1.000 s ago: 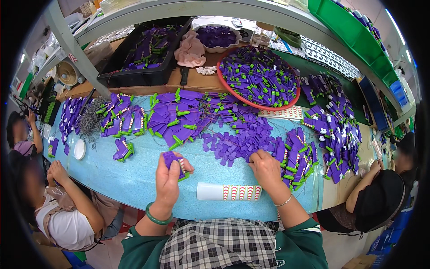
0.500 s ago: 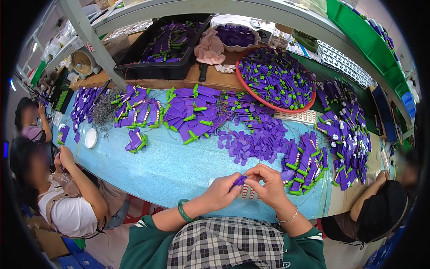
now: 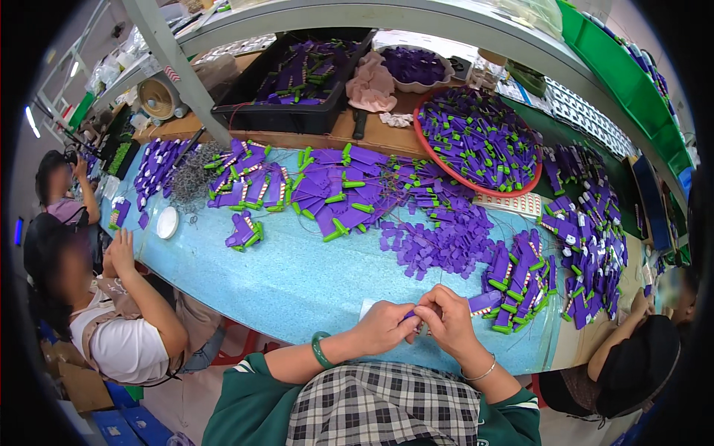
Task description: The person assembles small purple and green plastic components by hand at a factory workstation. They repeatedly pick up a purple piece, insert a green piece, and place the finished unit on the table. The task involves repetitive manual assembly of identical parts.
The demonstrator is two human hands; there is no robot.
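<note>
My left hand (image 3: 381,327) is closed on a small purple plastic piece (image 3: 410,314), most of it hidden by my fingers. Meeting it from the right, my right hand (image 3: 448,318) pinches at the same piece with bent fingers. Both hands are just above the blue tabletop (image 3: 297,275) near its front edge. A white sheet (image 3: 367,307) shows partly behind my left hand. Just right of my right hand lies a pile of purple-and-green plastic parts (image 3: 518,279) with striped stickers. Beyond my hands spreads a heap of small flat purple pieces (image 3: 439,241).
A red round basket (image 3: 476,141) of purple-and-green parts stands at the back. Left of it are a black tray (image 3: 297,117) and a pink cloth (image 3: 372,85). A white round lid (image 3: 167,222) lies left. Co-workers sit on both sides, and a shelf beam (image 3: 357,21) crosses overhead.
The view has shifted slightly, so the bench appears further right. My hands have come closer together, and my right fingers have closed over the end of the purple piece.
</note>
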